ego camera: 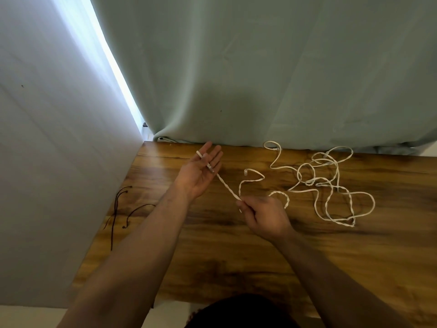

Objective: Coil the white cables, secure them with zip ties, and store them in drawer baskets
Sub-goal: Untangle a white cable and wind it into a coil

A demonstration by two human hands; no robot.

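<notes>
At frame centre, we barely begin coiling.
Flat left hand (201, 172) bears the white cable (227, 186); right hand (264, 216) pinches it; nothing tied.

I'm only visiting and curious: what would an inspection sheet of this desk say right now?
Surface: brown wooden table, glossy, with dark grain streaks.
Job's things: thin dark strands, likely zip ties, lying loose near the left edge; no drawer baskets seen.
Clutter: nothing seen.
Hands: left hand open, palm up, a cable end lying across its fingers; right hand pinches the same cable.
Cables: white twisted cable stretched between the hands; tangle of white cables uncoiled at right.
Surroundings: pale green curtain behind; white wall at left.
</notes>
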